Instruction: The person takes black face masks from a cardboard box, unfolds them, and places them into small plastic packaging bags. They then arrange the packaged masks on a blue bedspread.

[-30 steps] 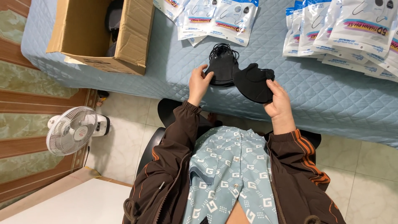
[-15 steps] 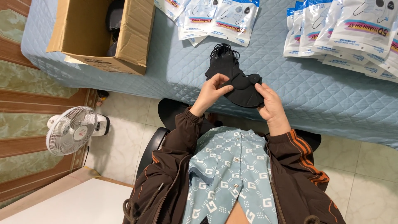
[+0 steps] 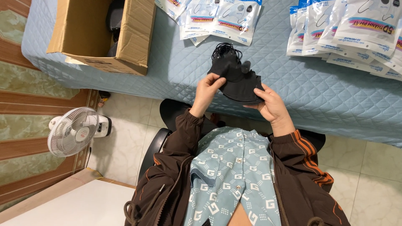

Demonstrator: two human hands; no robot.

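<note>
Both my hands hold a small stack of black face masks over the near edge of a bed covered in a light blue quilt. My left hand pinches the stack's left side with thumb and fingers. My right hand supports it from below and the right. The masks' black ear loops bunch up at the far end, lying over the quilt.
An open cardboard box with dark items inside stands on the quilt at the left. Piles of white packaged masks lie at the top middle and top right. A white fan stands on the tiled floor at the left.
My hands have come together: two separate black masks a second ago are now gathered into one stack held between both hands.
</note>
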